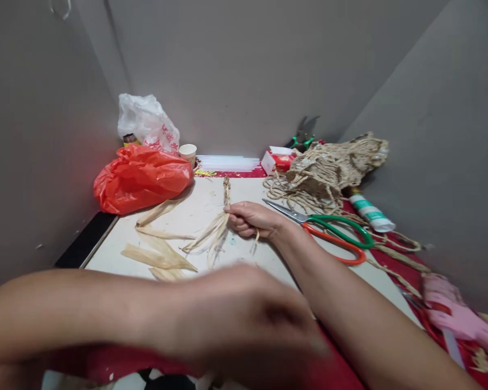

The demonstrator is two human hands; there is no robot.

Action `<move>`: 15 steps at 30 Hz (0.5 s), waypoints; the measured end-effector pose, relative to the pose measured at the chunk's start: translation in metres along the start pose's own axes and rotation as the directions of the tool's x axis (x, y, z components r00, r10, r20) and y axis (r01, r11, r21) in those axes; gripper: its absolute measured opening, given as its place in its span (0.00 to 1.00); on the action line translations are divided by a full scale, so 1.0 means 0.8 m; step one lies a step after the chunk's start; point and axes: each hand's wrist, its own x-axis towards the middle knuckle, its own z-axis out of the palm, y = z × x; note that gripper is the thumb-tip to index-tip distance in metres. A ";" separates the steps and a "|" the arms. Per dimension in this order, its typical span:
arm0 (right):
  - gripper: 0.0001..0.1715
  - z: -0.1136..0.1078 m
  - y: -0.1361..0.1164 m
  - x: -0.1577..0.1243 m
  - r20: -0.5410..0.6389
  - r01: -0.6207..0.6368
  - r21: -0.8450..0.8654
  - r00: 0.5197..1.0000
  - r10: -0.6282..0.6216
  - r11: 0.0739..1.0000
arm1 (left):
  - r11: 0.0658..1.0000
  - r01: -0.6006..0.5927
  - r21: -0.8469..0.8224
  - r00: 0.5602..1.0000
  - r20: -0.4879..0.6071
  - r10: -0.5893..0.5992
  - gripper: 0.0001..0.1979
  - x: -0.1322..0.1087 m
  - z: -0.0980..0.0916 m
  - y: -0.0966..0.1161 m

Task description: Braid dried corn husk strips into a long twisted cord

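Observation:
My right hand (252,218) is closed around a bundle of dried straw strips (214,234) at the middle of the white board (199,208). A braided end (226,191) of the bundle points away from me, and loose strips fan out toward the left. My left hand (244,319) crosses the near foreground, close to the camera and smeared by motion, so its fingers cannot be read. Loose flat husk strips (159,257) lie on the board to the left of the bundle.
Green and orange scissors (329,233) lie right of my right hand. A heap of twisted straw rope (333,168) sits at the back right beside a glue tube (370,212). A red plastic bag (142,177), white bag (146,123) and paper cup (187,151) stand back left. A pink glue gun (459,319) lies at right.

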 end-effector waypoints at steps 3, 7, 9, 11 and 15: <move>0.21 0.000 0.000 0.001 0.003 0.003 -0.008 1.000 -0.003 1.000 | 0.995 -0.012 0.095 0.938 -0.343 0.044 0.08 0.007 -0.068 -0.017; 0.20 0.000 -0.001 0.001 0.006 0.017 -0.008 1.000 -0.017 1.000 | 0.963 0.178 0.202 0.863 -0.502 -0.054 0.13 -0.014 -0.153 -0.070; 0.20 -0.001 0.000 0.001 0.005 0.023 -0.002 1.000 -0.023 1.000 | 0.930 0.258 0.260 0.891 -0.436 -0.125 0.14 -0.031 -0.170 -0.090; 0.19 -0.001 0.000 0.001 0.005 0.021 0.005 1.000 -0.021 1.000 | 0.869 0.321 0.378 0.899 -0.411 -0.153 0.13 -0.043 -0.171 -0.101; 0.20 -0.001 0.000 0.000 -0.018 0.011 0.009 1.000 -0.011 1.000 | 0.647 0.421 0.636 0.865 -0.497 -0.074 0.10 -0.050 -0.166 -0.113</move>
